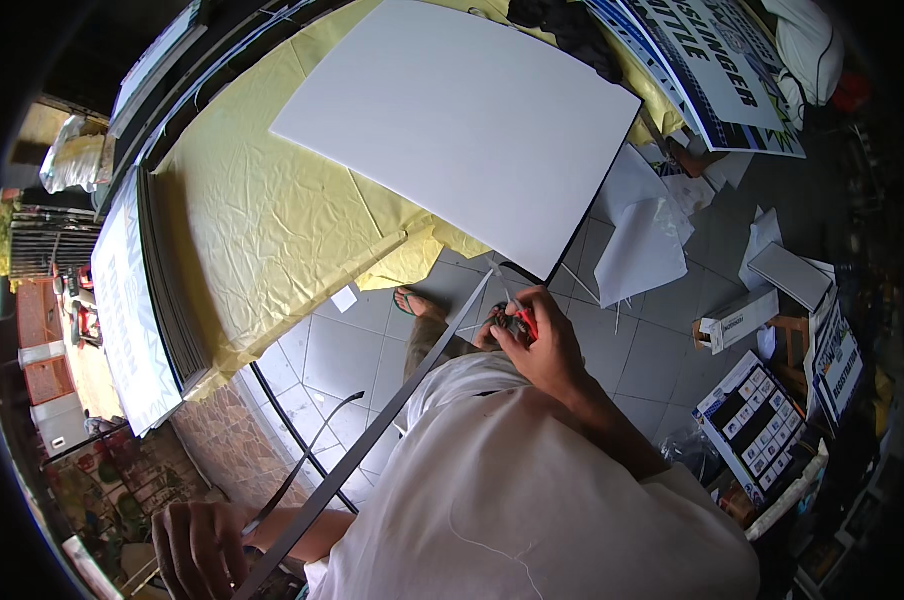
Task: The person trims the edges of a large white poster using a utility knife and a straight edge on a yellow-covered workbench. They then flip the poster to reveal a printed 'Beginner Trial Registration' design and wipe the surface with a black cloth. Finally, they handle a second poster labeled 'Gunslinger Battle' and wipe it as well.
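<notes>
My right hand holds a pair of red-handled scissors, whose blades point up toward the far end of a long dark grey strip. That strip runs diagonally down to my left hand at the lower left, which is closed around its near part, with a thin curled black strip rising beside the fingers. Just beyond the scissors lies a large white board with a black edge, on a table covered in crinkled yellow sheeting. Whether the blades touch the strip cannot be told.
A stack of printed boards stands at the table's left end. More printed signs lie at the upper right, near another person's foot. Loose white sheets, a long carton and a printed board are at the right.
</notes>
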`<state>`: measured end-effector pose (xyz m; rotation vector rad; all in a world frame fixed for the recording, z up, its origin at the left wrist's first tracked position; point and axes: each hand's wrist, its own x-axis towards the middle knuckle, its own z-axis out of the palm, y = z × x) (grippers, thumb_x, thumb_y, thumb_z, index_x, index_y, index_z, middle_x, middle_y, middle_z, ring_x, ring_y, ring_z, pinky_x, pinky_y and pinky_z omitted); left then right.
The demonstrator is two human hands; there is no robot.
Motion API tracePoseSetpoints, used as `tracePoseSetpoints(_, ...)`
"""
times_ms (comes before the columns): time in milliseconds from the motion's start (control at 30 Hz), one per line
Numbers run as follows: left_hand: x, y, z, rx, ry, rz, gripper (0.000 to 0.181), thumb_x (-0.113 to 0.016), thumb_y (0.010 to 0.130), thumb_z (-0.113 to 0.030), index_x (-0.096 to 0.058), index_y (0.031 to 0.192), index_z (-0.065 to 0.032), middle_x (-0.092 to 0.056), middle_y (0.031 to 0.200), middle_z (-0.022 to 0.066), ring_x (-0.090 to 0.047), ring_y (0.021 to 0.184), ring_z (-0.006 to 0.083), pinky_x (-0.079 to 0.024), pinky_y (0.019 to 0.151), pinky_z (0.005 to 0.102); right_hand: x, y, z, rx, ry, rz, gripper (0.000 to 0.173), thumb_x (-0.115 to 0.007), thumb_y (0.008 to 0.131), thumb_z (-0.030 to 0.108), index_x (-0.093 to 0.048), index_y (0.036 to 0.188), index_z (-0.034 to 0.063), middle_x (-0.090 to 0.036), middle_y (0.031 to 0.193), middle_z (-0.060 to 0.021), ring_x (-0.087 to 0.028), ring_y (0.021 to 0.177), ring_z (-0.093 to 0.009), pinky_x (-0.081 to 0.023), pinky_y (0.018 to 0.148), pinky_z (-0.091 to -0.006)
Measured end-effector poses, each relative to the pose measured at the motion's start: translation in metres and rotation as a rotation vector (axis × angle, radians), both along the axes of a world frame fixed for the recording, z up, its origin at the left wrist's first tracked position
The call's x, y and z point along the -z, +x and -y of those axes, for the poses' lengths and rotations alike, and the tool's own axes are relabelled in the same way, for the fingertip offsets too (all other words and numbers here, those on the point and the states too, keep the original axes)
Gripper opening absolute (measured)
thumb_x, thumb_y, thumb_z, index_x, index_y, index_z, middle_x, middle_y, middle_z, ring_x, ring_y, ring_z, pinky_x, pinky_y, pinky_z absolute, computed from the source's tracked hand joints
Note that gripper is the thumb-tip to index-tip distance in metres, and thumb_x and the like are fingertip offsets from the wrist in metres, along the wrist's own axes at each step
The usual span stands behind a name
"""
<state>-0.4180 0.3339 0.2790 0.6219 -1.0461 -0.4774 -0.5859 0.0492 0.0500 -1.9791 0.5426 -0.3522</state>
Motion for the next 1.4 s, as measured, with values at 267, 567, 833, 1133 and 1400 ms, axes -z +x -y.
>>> tracePoseSetpoints(267,-0.002,-0.015,-0.025,-0.091,-0.073,-0.014,0.01,-0.062,0.097,-0.011,-0.068,0.102,-0.0054,-0.07,0.085,0.0038,-0.065,0.077,0.015,-0.05,0.073,0.0299,0.028,0.008,-0.02,-0.135,-0.276,0.054,0.038,-0.083,0.083,0.016,-0.056,0.107,0.0063,-0.053,0.127,-0.0086,-0.072,0.076,-0.023,-0.059,0.064,-0.0379)
tracePoseSetpoints(567,0.012,-0.019,-0.059,-0.237,-0.145,-0.145,0.011,-0.056,0.1,-0.011,-0.064,0.104,-0.0055,-0.068,0.085,0.0024,-0.064,0.078,0.0132,-0.049,0.073,0.0273,0.039,-0.01,-0.012,-0.145,-0.321,-0.043,0.041,-0.084,0.079,0.011,-0.057,0.11,0.0052,-0.064,0.102,-0.0104,-0.073,0.081,-0.03,-0.059,0.069,-0.0383)
tracePoseSetpoints(833,0.104,0.037,-0.107,-0.472,0.125,-0.662,0.024,-0.051,0.102,-0.012,-0.056,0.123,-0.0026,-0.065,0.098,0.0054,-0.061,0.087,0.0127,-0.05,0.074,0.027,0.05,-0.046,-0.002,-0.137,-0.321,0.003,0.044,-0.08,0.078,0.01,-0.058,0.116,0.0095,-0.064,0.107,-0.007,-0.07,0.083,-0.031,-0.057,0.067,-0.0423)
tracePoseSetpoints(1133,0.198,0.031,-0.045,-0.795,0.804,-0.84,0.071,-0.051,0.082,-0.01,-0.044,0.152,0.0001,-0.06,0.136,0.0116,-0.061,0.1,0.0162,-0.049,0.076,0.0243,0.032,-0.055,0.03,0.132,-0.35,0.048,0.064,-0.067,0.073,-0.011,-0.054,0.134,0.0065,-0.06,0.13,-0.015,-0.068,0.109,-0.036,-0.061,0.077,-0.0382)
tracePoseSetpoints(1400,0.19,0.008,-0.023,-0.469,1.613,-0.391,0.041,-0.07,0.092,-0.03,-0.07,0.115,0.0045,-0.074,0.086,0.011,-0.07,0.07,0.0166,-0.049,0.058,0.0268,0.014,-0.023,0.091,0.544,-0.21,0.061,0.039,-0.066,0.097,0.006,-0.056,0.135,0.0024,-0.066,0.118,-0.0078,-0.062,0.087,-0.014,-0.05,0.067,-0.026)
